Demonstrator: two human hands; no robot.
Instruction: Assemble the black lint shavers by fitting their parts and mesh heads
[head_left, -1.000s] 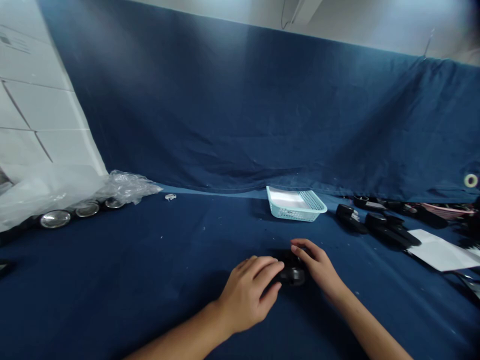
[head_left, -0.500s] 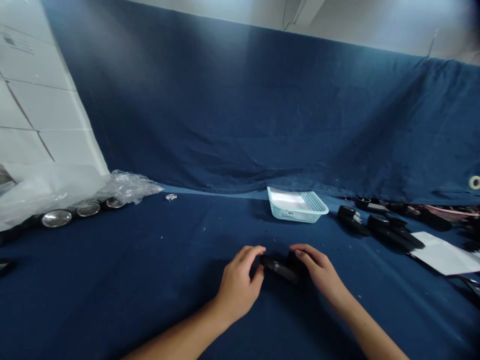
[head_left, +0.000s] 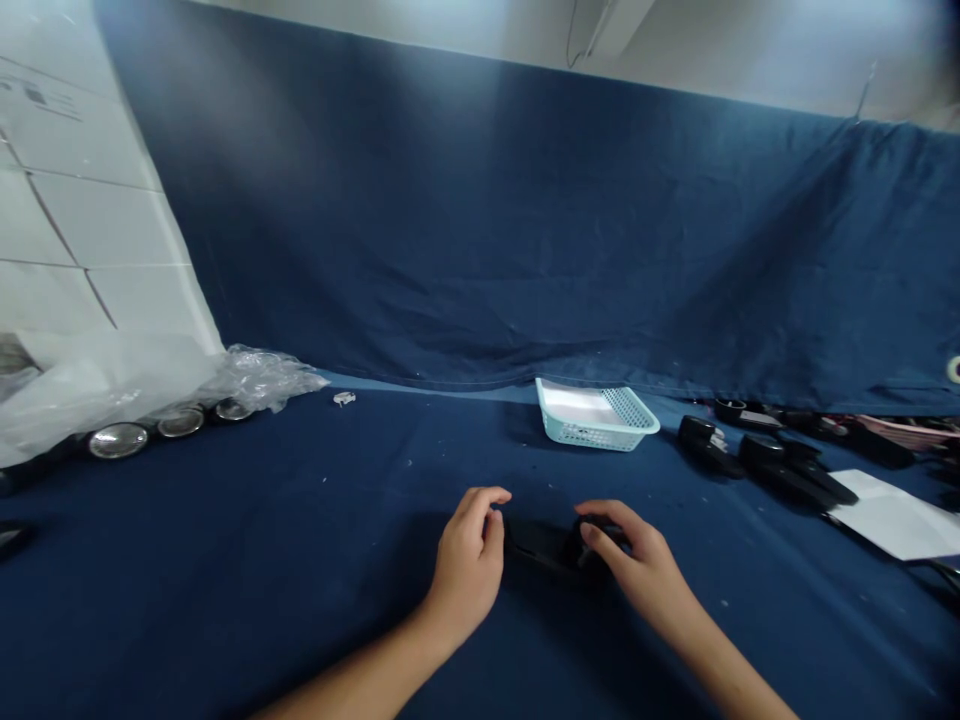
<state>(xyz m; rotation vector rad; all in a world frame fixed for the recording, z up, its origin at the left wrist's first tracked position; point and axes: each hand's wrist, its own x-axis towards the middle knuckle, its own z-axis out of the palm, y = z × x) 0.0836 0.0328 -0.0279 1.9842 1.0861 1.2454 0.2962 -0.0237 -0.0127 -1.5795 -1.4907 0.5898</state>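
A dark black plastic object, long with a raised part at its right end, lies low over the blue cloth between my hands. Its exact kind is too dark to make out. My left hand curls its thumb and fingers around the left end. On the right, the raised end is pinched between the thumb and fingers of my right hand. Part of each end is hidden behind the fingers.
A pale blue basket with white paper inside stands beyond my hands. Several black devices and a white sheet lie to the right. At left, round-lensed lamps sit under clear plastic. A blue curtain hangs behind.
My left hand has moved slightly left with the left end of the black object. The object now lies more level, and my right hand has stayed at its right end.
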